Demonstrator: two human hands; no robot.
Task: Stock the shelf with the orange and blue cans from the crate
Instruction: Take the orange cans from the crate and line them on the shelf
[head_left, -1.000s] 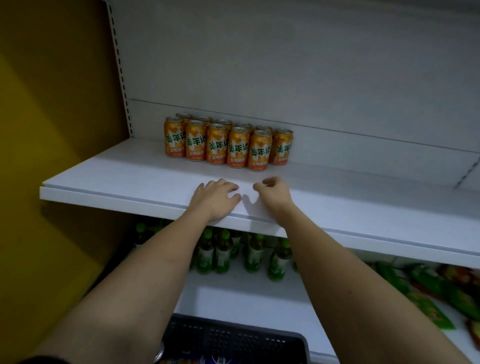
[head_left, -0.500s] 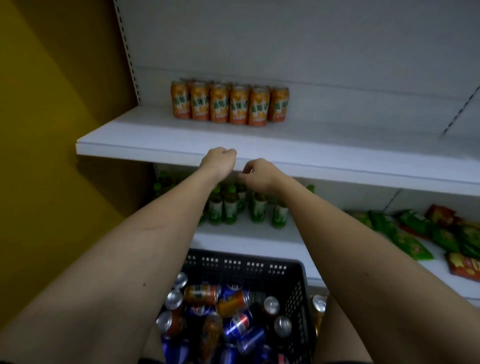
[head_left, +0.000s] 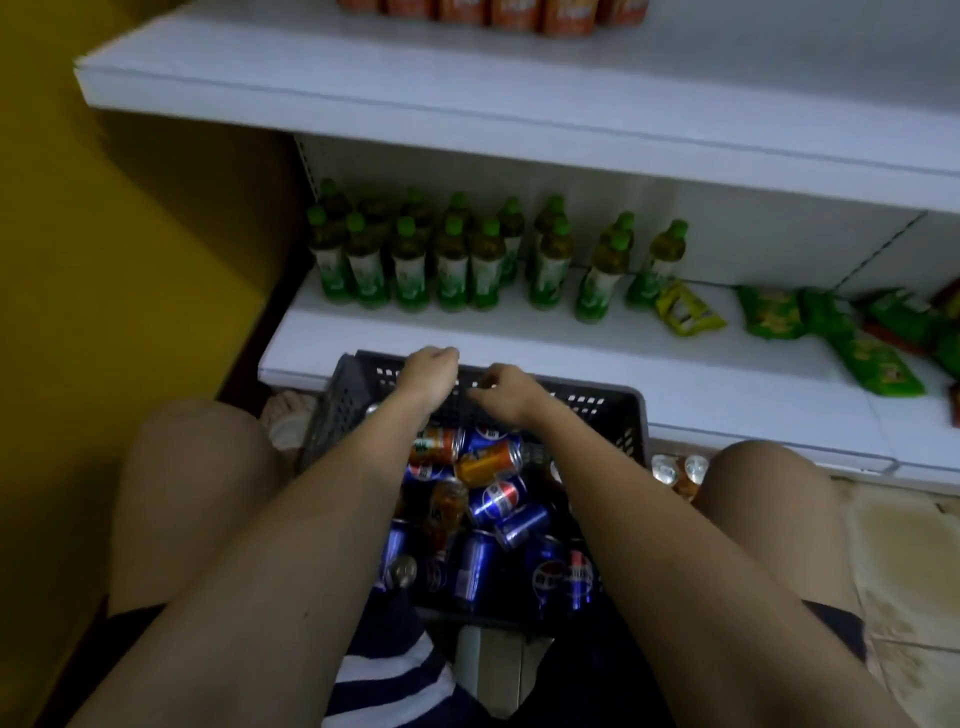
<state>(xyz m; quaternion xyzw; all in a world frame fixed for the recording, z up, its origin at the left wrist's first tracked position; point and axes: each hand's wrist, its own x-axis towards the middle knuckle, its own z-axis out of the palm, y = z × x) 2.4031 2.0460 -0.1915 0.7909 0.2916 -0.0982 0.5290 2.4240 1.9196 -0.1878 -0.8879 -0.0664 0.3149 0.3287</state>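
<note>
My left hand and right hand hover with fingers loosely curled, each grip holding nothing, above the far rim of the dark perforated plastic crate. Inside it, glossy orange cans and blue cans lie jumbled. Beyond the crate stand green-capped bottles.

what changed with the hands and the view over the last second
Both hands came off the front edge of the white upper shelf and dropped toward the black plastic crate of loose orange and blue cans. Left hand and right hand hover over its far rim, holding nothing. The view tilted down. The row of orange cans on the shelf stayed put.
</note>
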